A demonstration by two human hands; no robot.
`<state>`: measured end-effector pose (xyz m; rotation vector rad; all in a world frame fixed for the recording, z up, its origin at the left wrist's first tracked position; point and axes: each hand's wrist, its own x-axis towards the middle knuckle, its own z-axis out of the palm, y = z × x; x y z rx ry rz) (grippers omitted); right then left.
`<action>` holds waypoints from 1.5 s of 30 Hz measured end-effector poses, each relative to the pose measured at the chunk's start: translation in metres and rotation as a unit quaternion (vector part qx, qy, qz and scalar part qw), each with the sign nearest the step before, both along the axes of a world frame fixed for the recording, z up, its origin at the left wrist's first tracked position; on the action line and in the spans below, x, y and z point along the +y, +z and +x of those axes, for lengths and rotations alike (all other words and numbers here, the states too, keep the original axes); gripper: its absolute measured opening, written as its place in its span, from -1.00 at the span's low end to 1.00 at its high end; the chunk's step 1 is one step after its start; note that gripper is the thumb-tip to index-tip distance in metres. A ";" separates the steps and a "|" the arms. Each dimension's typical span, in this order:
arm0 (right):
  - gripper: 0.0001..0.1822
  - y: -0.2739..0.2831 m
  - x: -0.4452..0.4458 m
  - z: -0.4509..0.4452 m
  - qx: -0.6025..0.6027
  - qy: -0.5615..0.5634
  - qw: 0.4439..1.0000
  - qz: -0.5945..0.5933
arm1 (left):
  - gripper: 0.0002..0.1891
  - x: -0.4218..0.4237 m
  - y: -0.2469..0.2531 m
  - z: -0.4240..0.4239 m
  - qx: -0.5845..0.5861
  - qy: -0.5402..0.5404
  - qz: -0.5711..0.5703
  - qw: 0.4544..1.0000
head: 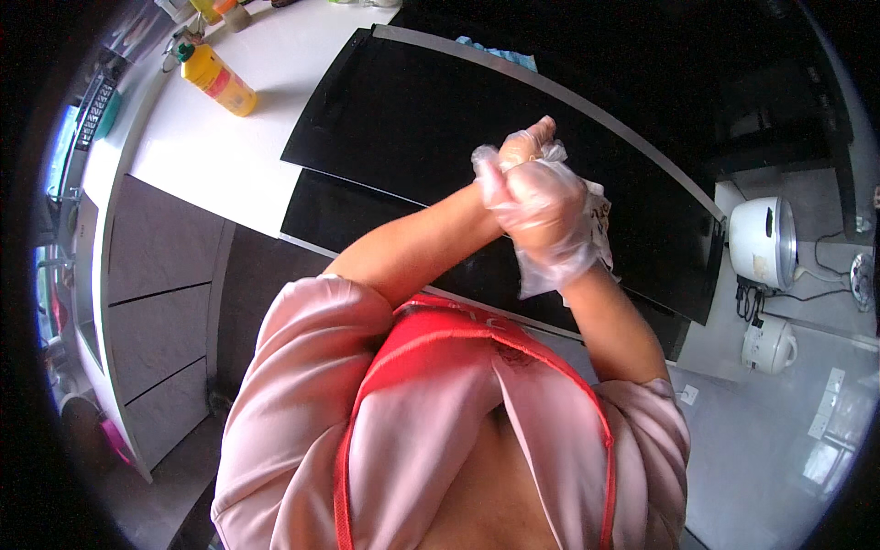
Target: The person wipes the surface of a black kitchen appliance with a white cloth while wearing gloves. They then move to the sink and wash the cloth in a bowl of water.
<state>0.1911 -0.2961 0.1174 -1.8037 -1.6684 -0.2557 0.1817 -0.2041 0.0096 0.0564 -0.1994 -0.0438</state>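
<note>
Both my hands are raised close together in front of a black glossy appliance panel [440, 117]. My right hand [546, 199] wears a thin clear plastic glove, its loose cuff hanging at the wrist. Its fingers are closed around the wrist end of my left hand [528, 143], where more clear plastic bunches up. The left hand lies behind the right one, with a fingertip pointing away from me. Most of its fingers are hidden. Past the right hand, a white item with dark printing [600, 223] shows partly; I cannot tell what it is.
A yellow bottle with a green cap [218, 79] stands on the white counter [199, 141] at left. A blue patterned cloth [498, 53] lies beyond the panel. On the right are a white rice cooker [760, 244], a smaller white appliance [768, 344] and several cords. Grey cabinet fronts [165, 254] are at left.
</note>
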 end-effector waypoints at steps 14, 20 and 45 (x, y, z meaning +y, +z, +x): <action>-0.70 0.030 -0.040 0.042 0.601 -0.150 0.772 0.144 | -0.93 0.002 0.038 -0.056 0.101 0.193 0.332 0.918; -0.84 0.032 -0.058 0.034 0.602 -0.145 0.783 0.053 | -0.92 -0.001 0.031 -0.058 0.046 0.197 0.269 0.942; -0.62 -0.015 -0.024 0.002 0.070 -0.079 0.994 0.004 | -0.72 -0.036 0.077 -0.034 0.287 0.063 0.106 0.950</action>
